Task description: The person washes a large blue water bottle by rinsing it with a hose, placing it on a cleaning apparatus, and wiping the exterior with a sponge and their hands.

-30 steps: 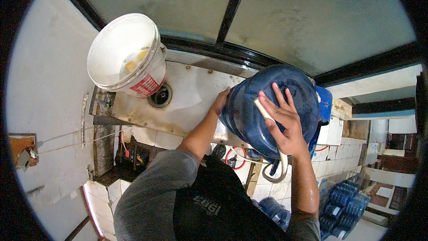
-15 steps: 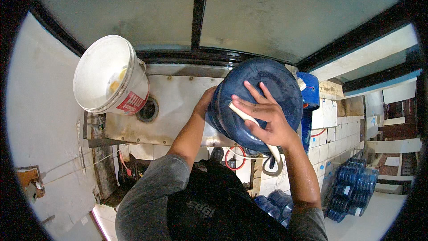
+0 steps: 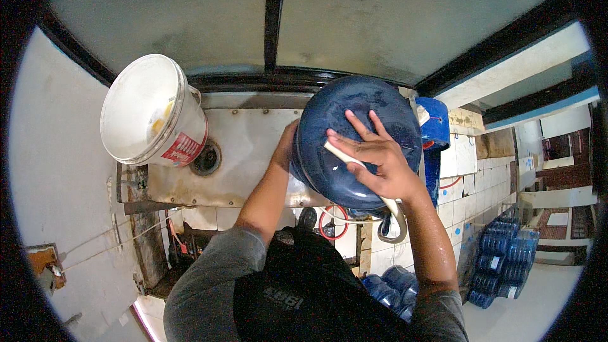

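A big blue water jug point(image 3: 326, 104) stands bottom-up over the metal counter point(image 3: 253, 152), its wet base toward me. My left hand point(image 3: 288, 144) holds the jug's left side; its fingers are mostly hidden behind the jug. Across the base lies my right hand point(image 3: 385, 159), fingers spread against the plastic. Between its thumb and fingers it keeps a pale hose point(image 3: 343, 154), whose end rests near the middle of the base. From under the wrist the hose loops down past the counter's front edge. The jug's neck is out of sight.
A white bucket point(image 3: 140, 104) with something yellow inside stands tilted in view at the left, beside a round drain hole point(image 3: 206, 157). A blue container point(image 3: 435, 120) sits right of the jug. More water jugs point(image 3: 503, 256) are stacked on the floor. Dark-framed panes rise behind.
The jug has tipped so its base faces me more fully, and it shows slightly further left. My right hand and the hose stay on the base; my left hand remains at the side.
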`<state>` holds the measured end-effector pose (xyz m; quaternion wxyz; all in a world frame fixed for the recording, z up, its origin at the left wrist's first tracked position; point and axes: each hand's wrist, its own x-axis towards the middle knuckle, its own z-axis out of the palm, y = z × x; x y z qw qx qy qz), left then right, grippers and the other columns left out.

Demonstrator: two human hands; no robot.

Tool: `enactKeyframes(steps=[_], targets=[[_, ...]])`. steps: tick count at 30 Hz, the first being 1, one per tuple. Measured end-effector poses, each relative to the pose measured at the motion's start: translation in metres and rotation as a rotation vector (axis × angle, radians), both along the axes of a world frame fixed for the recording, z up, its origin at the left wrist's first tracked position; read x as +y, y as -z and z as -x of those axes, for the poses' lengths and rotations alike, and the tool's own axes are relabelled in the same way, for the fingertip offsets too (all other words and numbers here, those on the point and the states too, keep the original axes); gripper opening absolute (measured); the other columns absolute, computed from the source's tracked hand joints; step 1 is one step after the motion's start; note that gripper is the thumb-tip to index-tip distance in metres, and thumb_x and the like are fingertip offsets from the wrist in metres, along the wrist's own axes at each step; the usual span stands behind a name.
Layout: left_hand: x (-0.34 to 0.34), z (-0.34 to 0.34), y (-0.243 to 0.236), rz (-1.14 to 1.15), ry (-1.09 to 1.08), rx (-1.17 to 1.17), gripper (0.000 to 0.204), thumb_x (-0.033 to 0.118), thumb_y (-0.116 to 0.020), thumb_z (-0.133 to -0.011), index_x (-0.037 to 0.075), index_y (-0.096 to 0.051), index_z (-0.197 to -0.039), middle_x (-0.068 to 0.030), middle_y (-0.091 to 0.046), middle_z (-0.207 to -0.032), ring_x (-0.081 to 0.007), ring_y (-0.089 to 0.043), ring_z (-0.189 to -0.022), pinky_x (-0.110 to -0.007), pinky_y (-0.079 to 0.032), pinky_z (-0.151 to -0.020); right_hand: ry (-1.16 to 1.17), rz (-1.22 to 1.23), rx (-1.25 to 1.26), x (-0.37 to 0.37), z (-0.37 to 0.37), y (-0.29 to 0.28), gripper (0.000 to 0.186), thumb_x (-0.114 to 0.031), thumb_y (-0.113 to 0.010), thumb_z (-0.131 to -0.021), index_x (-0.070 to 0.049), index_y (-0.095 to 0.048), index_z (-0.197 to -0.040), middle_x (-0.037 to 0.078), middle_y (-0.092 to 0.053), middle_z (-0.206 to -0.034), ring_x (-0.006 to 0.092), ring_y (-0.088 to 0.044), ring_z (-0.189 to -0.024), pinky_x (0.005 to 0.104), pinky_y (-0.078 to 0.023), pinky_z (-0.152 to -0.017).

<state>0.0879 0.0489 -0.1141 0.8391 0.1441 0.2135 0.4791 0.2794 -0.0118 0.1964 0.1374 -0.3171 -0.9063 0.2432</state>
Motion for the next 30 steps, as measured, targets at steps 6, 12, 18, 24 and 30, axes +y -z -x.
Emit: enactKeyframes(steps=[6,12,18,24,30], targets=[[0.013,0.012,-0.098,-0.089,0.117,-0.008,0.057,0.048,-0.053,-0.103,0.004,-0.057,-0.14,-0.0116,-0.068,-0.128,-0.025,-0.067,-0.115,-0.041,-0.052,-0.102,0.056,-0.026,0.039,0.004,0.0,0.008,0.055,-0.015,-0.062,-0.09,-0.02,-0.059,-0.145,0.001,-0.058,-0.149,0.0349,-0.034,-0.151,0.0612,-0.01,-0.124],[-0.087,-0.018,-0.066,-0.532,-0.662,1.276,0.051,0.038,-0.053,-0.102,0.002,-0.059,-0.138,-0.015,-0.062,-0.137,-0.0281,-0.062,-0.121,-0.04,-0.047,-0.107,0.069,-0.029,0.05,0.002,0.006,0.006,0.055,-0.016,-0.062,-0.09,-0.02,-0.06,-0.144,0.001,-0.058,-0.148,0.0358,-0.034,-0.151,0.0622,-0.009,-0.124],[-0.025,0.007,-0.065,-0.238,-0.268,0.514,0.051,0.043,-0.051,-0.102,0.005,-0.063,-0.133,-0.0127,-0.065,-0.134,-0.0246,-0.064,-0.119,-0.038,-0.047,-0.106,0.006,-0.046,-0.003,0.003,0.006,0.004,0.054,-0.017,-0.061,-0.09,-0.021,-0.06,-0.145,0.001,-0.06,-0.147,0.0364,-0.033,-0.152,0.0622,-0.007,-0.124],[-0.023,0.002,-0.21,-0.097,-0.226,0.205,0.05,0.036,-0.052,-0.102,0.007,-0.058,-0.141,-0.0108,-0.065,-0.135,-0.0226,-0.062,-0.121,-0.037,-0.045,-0.108,0.237,-0.03,0.036,-0.005,0.003,0.011,0.052,-0.019,-0.057,-0.097,-0.017,-0.055,-0.149,0.005,-0.048,-0.157,0.0352,-0.031,-0.153,0.0568,-0.009,-0.126],[-0.059,-0.009,-0.169,-0.699,-0.787,0.571,0.065,0.051,-0.049,-0.104,0.003,-0.051,-0.147,-0.0122,-0.057,-0.145,-0.0233,-0.053,-0.134,-0.038,-0.034,-0.118,0.133,-0.077,0.017,-0.005,0.002,0.009,0.053,-0.021,-0.058,-0.097,-0.02,-0.054,-0.15,0.003,-0.05,-0.156,0.034,-0.029,-0.154,0.0577,-0.008,-0.126]])
